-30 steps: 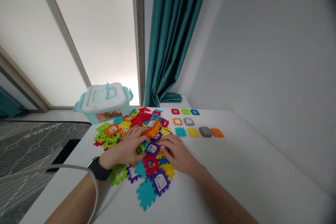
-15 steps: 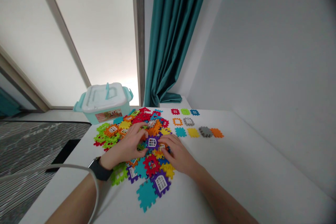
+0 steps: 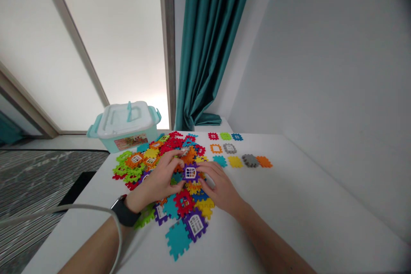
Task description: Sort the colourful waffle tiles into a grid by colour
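Note:
Between my two hands is a purple toothed square tile (image 3: 186, 178) with a white window in its middle, held just over the pile. My left hand (image 3: 165, 176) pinches its left side, thumb low and fingers high. On the opposite side my right hand (image 3: 220, 183) grips the tile's right edge with thumb and fingertips. Under and around them spreads a heap of interlocking tiles in many colours, among them a red tile (image 3: 184, 203), a yellow tile (image 3: 205, 207) and another purple window tile (image 3: 195, 224). A turquoise tile (image 3: 178, 239) lies nearest me. My hands hide part of the heap.
Right of the heap, several tiles lie in rows, including a grey tile (image 3: 250, 160) joined or touching an orange tile (image 3: 264, 162). A lidded turquoise box (image 3: 128, 128) stands at the back left. A pale cable (image 3: 80, 206) crosses over my left forearm.
The purple window tile has shifted slightly right, and my left hand has moved with it. My right hand now has its fingers on the tile's right edge, a little further right.

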{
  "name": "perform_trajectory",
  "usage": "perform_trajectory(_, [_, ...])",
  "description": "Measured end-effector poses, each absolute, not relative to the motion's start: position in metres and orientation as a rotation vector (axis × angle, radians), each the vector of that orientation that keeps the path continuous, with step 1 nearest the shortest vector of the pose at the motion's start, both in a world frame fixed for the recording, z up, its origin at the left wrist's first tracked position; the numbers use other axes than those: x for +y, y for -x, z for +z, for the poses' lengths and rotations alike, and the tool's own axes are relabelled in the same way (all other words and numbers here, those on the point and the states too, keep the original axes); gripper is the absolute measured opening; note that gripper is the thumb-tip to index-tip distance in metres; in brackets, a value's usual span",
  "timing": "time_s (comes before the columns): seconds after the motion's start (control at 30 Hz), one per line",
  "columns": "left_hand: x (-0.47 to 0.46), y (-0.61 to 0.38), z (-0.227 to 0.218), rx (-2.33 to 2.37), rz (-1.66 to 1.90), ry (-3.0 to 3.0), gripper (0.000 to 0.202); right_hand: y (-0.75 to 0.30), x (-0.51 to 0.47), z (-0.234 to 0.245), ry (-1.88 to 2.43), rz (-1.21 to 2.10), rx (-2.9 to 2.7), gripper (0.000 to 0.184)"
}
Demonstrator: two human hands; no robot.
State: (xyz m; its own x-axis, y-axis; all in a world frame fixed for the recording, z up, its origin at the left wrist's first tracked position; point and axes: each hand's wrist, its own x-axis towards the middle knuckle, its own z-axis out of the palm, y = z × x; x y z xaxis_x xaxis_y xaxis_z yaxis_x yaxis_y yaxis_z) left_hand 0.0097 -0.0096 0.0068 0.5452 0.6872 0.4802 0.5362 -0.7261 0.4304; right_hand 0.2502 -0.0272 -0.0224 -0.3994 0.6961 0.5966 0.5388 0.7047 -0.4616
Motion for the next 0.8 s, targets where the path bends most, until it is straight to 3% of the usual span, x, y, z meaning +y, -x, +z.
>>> perform_trajectory(0.27, [-0.012, -0.011, 0.012, 0.962, 0.930, -2.374, 0.024, -0.255, -0.029, -0.022, 0.933, 0.245, -2.082, 0.021])
perform_trajectory(0.5, [-0.014, -0.018, 0.012, 0.860, 0.789, -2.334, 0.004, -0.253, -0.027, -0.025, 0.916, 0.306, -1.951, 0.023])
perform_trajectory(0.8, [-0.015, -0.024, 0.007, 0.888, 0.732, -2.522, 0.006, -0.240, -0.025, -0.035, 1.065, 0.277, -2.050, 0.021])
